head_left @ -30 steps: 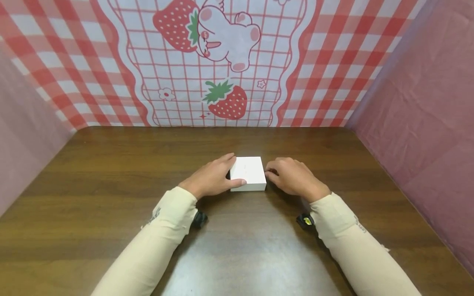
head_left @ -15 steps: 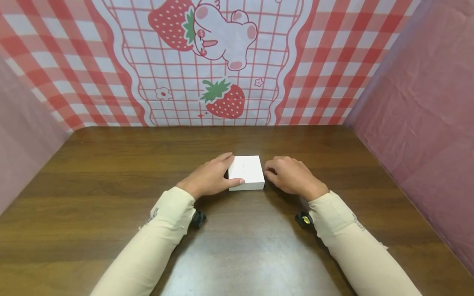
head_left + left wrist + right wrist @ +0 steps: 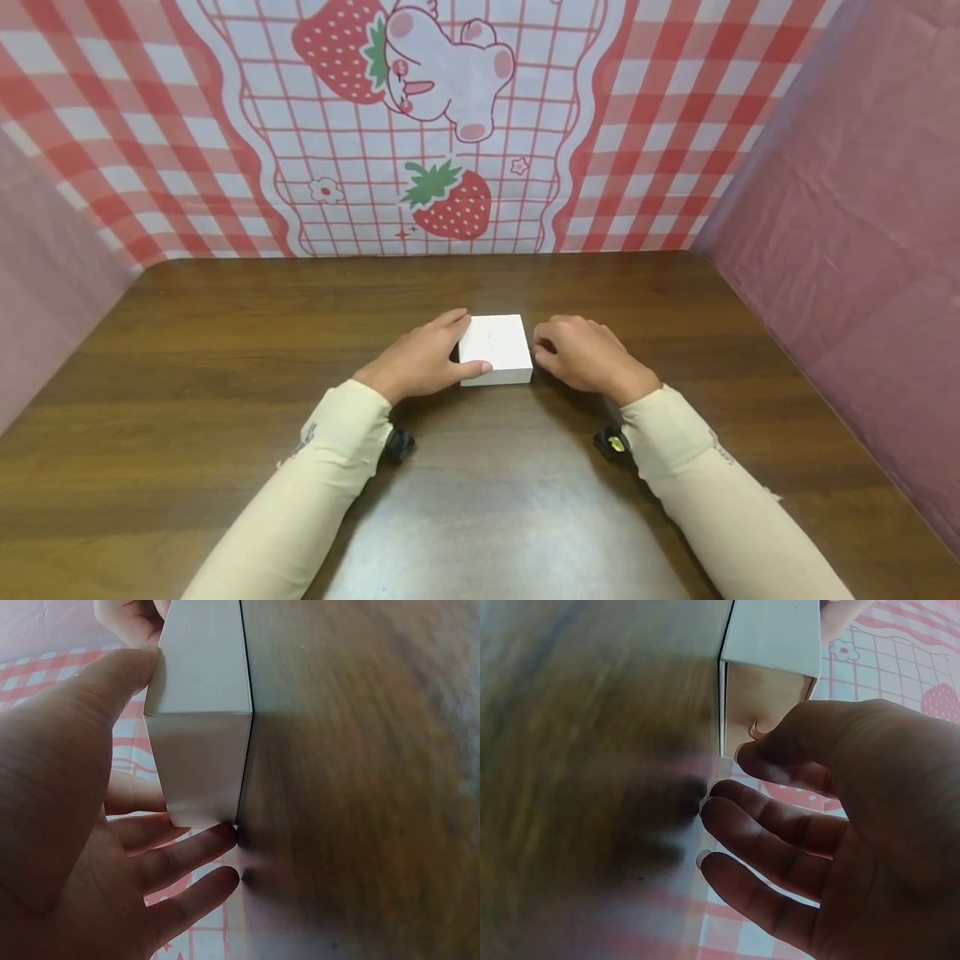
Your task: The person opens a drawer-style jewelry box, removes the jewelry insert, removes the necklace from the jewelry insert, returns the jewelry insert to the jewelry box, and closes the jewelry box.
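Observation:
A flat white box (image 3: 497, 343) lies on the wooden table in the head view, faint marks on its lid. My left hand (image 3: 420, 357) grips its left end, thumb along the near top edge and fingers reaching to the far side. At the right end is my right hand (image 3: 588, 354), fingers bent. The right wrist view shows an inner drawer end (image 3: 761, 694) set within the box's sleeve. A small ribbon-like pull tab (image 3: 754, 730) sticks out of it, pinched between right thumb and index finger. The other right fingers rest near the tabletop.
The brown table (image 3: 480, 500) runs back to a red-and-white checked backdrop (image 3: 667, 125) with strawberries. Pink cloth walls (image 3: 862, 250) close in both sides. Dark wrist-worn devices (image 3: 399, 444) sit under both pale sleeves.
The whole head view has drifted slightly, so everything appears a little further left. Both hands keep their places at the box, and the box looks unchanged.

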Motion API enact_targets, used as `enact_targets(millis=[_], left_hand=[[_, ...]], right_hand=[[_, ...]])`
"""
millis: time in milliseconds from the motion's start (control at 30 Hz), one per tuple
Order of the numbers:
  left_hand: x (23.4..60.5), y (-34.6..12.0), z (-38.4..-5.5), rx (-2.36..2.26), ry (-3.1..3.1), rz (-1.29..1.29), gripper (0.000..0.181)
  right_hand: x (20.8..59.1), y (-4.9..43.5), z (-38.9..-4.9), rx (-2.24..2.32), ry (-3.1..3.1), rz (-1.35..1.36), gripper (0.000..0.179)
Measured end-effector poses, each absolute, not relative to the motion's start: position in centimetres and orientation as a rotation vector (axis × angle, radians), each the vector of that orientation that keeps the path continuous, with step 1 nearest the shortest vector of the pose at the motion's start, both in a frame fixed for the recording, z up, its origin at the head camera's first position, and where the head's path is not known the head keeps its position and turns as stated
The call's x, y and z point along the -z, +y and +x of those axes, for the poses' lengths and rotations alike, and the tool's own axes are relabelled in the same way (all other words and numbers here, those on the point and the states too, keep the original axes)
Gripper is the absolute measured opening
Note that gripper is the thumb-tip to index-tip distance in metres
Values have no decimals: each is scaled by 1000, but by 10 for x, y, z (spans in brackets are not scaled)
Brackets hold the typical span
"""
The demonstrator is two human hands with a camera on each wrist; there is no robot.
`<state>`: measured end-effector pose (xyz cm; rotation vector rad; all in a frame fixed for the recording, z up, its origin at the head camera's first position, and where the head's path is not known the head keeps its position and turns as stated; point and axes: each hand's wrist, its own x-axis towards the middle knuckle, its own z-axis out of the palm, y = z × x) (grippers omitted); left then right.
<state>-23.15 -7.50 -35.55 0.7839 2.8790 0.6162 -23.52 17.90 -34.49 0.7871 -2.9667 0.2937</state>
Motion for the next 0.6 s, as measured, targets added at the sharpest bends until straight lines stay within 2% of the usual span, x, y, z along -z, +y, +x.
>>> enact_targets(millis=[200,433,600], left_hand=[[356,-76,-230,-612,2884,787,90],[357,-75,-230,-611,2897,791,90],[356,-74,-230,-609,2894,787,91]], right_hand=[[346,178,-235,-299,-2969,779,15],[347,178,-236,-318,-2962,766,10],[347,177,-235,-312,-2966,764,14]])
